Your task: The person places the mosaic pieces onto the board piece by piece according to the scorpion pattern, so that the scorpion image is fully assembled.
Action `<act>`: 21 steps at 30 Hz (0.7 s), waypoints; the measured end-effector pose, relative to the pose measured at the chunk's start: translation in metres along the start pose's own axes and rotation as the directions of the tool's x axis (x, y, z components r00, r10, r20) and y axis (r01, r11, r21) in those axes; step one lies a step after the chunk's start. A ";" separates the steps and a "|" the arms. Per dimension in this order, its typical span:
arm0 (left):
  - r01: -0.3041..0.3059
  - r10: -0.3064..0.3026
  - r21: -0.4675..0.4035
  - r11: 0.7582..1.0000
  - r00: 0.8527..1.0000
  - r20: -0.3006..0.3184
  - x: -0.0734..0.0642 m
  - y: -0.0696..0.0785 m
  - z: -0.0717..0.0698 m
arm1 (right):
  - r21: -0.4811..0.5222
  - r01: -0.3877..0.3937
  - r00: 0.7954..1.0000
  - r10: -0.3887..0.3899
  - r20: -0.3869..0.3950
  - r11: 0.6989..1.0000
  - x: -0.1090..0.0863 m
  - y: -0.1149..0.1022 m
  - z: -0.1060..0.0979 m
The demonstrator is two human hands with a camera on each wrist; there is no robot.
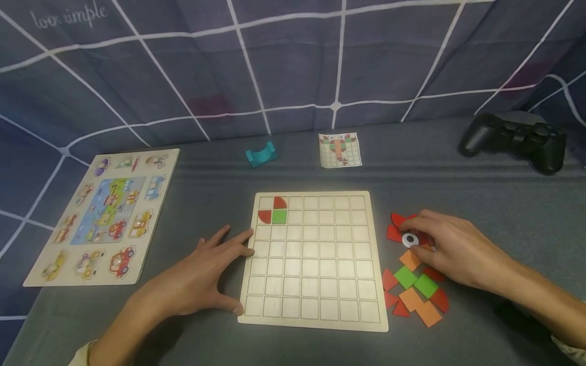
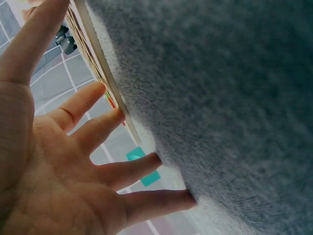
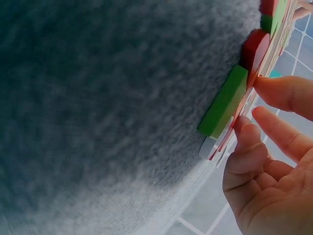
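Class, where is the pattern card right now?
In the head view, the pattern card lies beyond the wooden board's far edge, right of the teal block.

On a grey cloth-covered table [image 1: 206, 178], a square pale wooden grid board [image 1: 311, 262] is lying centrally. Two red quarter-circle pieces [image 1: 280, 203] and a green square piece [image 1: 279, 216] are sitting in its far-left cells. The left hand [image 1: 194, 279] is touching its left edge; farther left, a rectangular pale wooden vehicle puzzle [image 1: 148, 205] is lying. Just right of the grid, flat red, orange and green loose pieces [image 1: 411, 299] are clustering, the right hand [image 1: 453, 249] reaching over their far end, a round white-and-black eye piece [image 1: 409, 240] sitting between thumb and fingertips. Behind the grid, a curved teal block [image 1: 261, 155] is lying left of a small paper card [image 1: 340, 150]; a black game controller [image 1: 513, 142] is lying far right.
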State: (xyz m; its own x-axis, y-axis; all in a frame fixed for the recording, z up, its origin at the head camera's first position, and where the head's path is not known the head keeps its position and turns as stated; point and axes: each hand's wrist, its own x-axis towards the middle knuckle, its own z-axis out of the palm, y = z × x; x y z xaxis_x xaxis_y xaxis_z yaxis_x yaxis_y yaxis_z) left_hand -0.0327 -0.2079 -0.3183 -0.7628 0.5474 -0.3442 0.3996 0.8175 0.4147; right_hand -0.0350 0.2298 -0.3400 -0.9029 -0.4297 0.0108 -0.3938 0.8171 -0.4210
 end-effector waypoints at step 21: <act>-0.003 0.003 0.007 1.000 1.000 0.018 0.000 0.000 -0.001 | 0.008 -0.052 0.998 0.052 -0.018 0.999 0.002 -0.002 -0.001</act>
State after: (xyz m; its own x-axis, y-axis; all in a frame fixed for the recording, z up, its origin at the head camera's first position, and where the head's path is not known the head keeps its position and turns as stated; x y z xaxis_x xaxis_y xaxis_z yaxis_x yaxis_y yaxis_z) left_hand -0.0333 -0.2079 -0.3175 -0.7527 0.5526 -0.3579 0.4051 0.8172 0.4100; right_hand -0.0363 0.2272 -0.3383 -0.9252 -0.3795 0.0049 -0.3448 0.8351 -0.4286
